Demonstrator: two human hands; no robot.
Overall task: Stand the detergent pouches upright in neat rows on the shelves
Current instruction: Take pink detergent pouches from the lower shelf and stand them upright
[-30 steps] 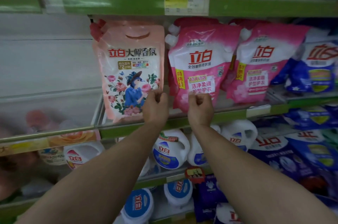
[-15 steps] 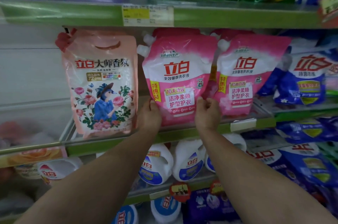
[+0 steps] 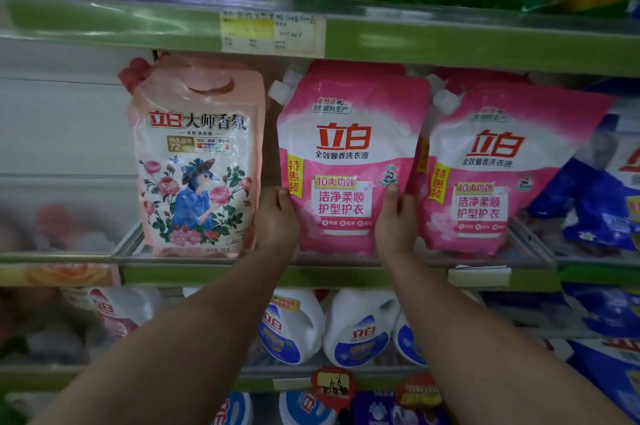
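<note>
Pink pouch point(image 3: 349, 161) stands upright on middle shelf point(image 3: 346, 274), white corner spout, gripped at both lower edges by left hand point(image 3: 278, 218) and right hand point(image 3: 394, 216). Peach floral pouch point(image 3: 199, 161) just left; second pink pouch point(image 3: 498, 171) leans against its right side.

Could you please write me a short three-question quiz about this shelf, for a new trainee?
1. True or false: both hands hold the same pink pouch.
2. Which pouch stands left of the left hand? A) a green one B) the peach pouch with roses C) a blue one
3. Fill in: the second pink pouch, beside the right hand, leans toward the ____.

Key:
1. True; one hand grips each lower side edge.
2. B
3. Right; its top tilts over the blue pouches.
</note>
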